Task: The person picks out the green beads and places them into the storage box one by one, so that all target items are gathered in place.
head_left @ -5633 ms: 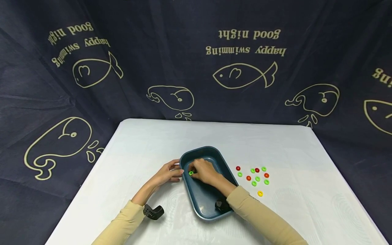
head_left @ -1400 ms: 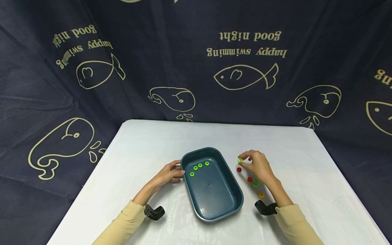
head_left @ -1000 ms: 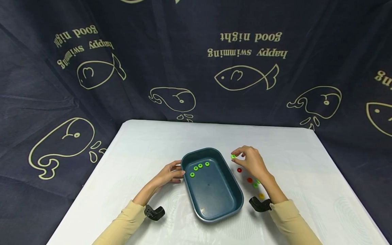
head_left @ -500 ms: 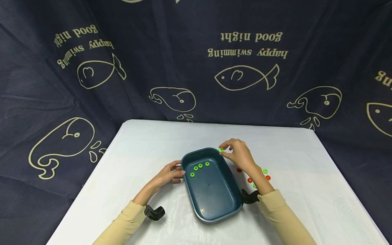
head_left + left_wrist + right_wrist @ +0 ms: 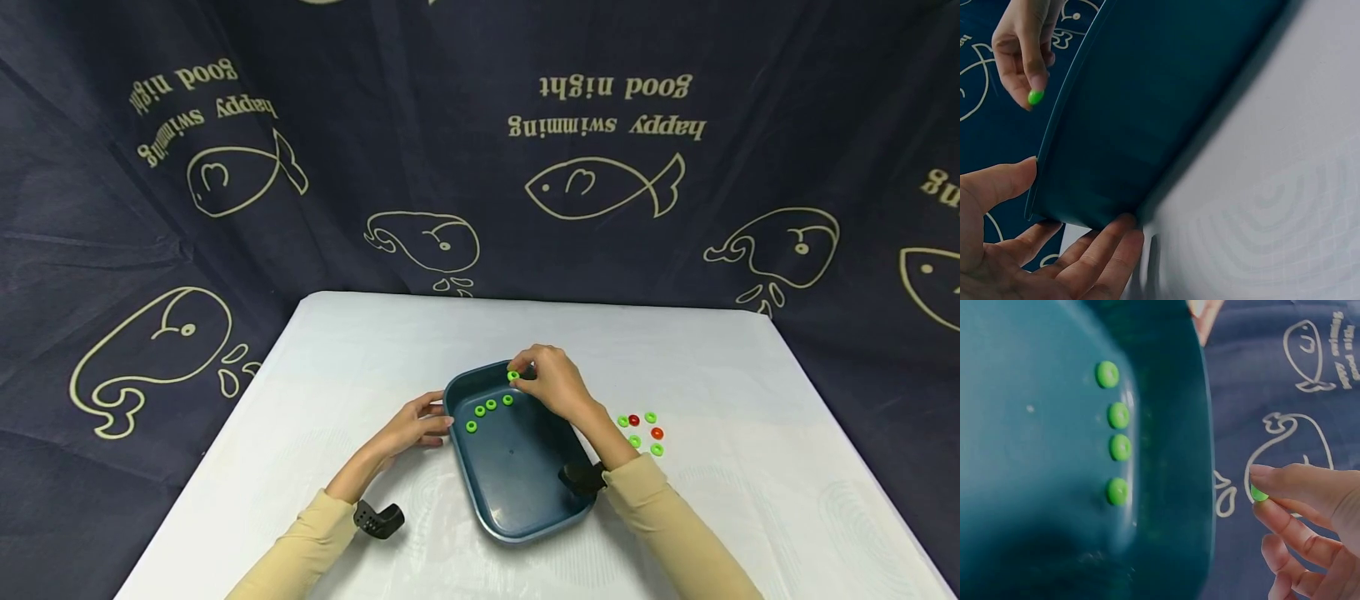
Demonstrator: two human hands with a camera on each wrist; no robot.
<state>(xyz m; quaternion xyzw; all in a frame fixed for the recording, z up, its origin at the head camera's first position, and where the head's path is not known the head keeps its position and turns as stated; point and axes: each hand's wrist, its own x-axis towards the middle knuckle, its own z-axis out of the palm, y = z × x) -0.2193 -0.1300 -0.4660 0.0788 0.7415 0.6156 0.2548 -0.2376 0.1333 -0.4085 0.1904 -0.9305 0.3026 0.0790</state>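
Observation:
In the head view my right hand [image 5: 555,385] pinches a small green ring [image 5: 513,376] between thumb and fingertips, above the far end of the dark blue tray [image 5: 501,492]. Several green rings [image 5: 1119,416] lie in a curved row on the tray floor, plainest in the right wrist view. My left hand [image 5: 408,427] is at the tray's left side. In the left wrist view its thumb touches the rim and its extended fingers rest against the outer wall.
Right of the tray, several green rings [image 5: 650,417] and red rings [image 5: 657,433] lie on the white table [image 5: 750,467], partly behind the right forearm. A dark printed cloth [image 5: 480,125] hangs behind the table. Each wrist carries a black camera mount [image 5: 378,521].
The right hand earlier let go of a green ring in the tray, where more now lie. It has since carried another green ring leftward from the table over the tray. The left hand stays put.

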